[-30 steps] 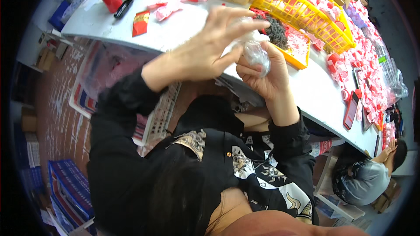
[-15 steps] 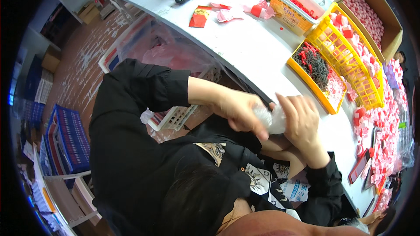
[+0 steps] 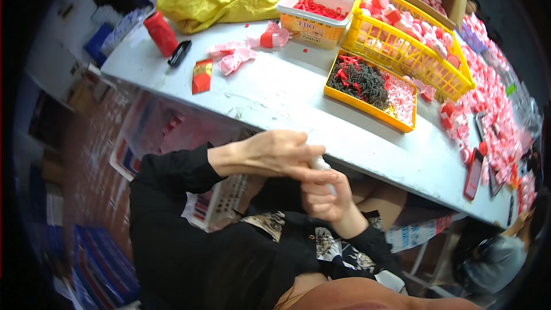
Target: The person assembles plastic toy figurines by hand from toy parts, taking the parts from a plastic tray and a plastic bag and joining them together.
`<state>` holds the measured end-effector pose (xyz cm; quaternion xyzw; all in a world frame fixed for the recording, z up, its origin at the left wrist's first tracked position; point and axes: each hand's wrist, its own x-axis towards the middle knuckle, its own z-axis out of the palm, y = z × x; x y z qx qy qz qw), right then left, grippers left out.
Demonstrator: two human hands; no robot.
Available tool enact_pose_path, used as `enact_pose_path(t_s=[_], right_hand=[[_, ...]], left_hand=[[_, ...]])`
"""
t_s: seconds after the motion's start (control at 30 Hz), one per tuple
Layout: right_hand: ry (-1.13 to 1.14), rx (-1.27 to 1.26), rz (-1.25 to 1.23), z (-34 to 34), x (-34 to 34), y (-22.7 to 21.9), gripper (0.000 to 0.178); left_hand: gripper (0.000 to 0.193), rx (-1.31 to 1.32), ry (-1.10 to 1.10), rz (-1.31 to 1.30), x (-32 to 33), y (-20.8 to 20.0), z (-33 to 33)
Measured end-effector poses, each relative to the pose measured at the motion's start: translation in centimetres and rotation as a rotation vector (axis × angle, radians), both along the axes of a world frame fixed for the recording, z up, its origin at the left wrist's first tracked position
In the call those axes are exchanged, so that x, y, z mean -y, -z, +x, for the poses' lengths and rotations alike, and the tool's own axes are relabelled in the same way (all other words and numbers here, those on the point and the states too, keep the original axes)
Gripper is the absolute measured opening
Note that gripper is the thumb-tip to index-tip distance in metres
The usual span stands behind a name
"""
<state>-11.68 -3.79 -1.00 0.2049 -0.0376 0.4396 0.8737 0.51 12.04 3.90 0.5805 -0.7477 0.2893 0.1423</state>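
Observation:
A crumpled white wad (image 3: pixel 319 164), either tissue or thin plastic, shows between my two hands just off the table's near edge. My right hand (image 3: pixel 326 198) is closed round its lower part, with a bit of white showing between the fingers. Over it from the left comes my left hand (image 3: pixel 278 152), its fingers bent and closed against the wad and touching the right hand's fingers. Much of the wad is hidden. Beyond my hands, on the white table (image 3: pixel 275 100), stands a yellow tray (image 3: pixel 367 112) of small dark, red and pink pieces.
A yellow basket (image 3: pixel 410 60) holds pink and red parts, beside a tub (image 3: pixel 313 31) of red pieces. Pink parts (image 3: pixel 238 59), a red packet (image 3: pixel 201 76) and a red can (image 3: pixel 160 33) lie farther left. A phone (image 3: pixel 474 174) rests right. Another person (image 3: pixel 499 258) sits lower right.
The view has turned, so the table shows more fully. My hands have come closer together, the left now overlapping the right, and less of the white wad shows.

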Motion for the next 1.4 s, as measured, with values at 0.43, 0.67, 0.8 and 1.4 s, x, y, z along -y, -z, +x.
enact_pose_path(t_s=[0.43,0.67,0.8,1.4], right_hand=[[0.800,0.440,-1.226,-4.7,9.2,-1.5,0.076],[0.896,0.334,-1.532,-9.1,11.1,-2.0,0.078],[0.849,0.323,-1.548,-9.0,10.8,-2.5,0.071],[0.946,0.620,-1.919,-6.0,13.5,-4.6,0.041]], left_hand=[[0.033,-0.052,-1.231,-0.243,-15.1,-2.2,26.0],[0.014,-0.110,-1.087,-0.008,-14.4,1.5,37.7],[0.020,0.239,-1.107,0.150,-14.0,3.4,41.7],[0.022,-0.423,-0.629,0.212,-0.4,-6.3,9.0]])
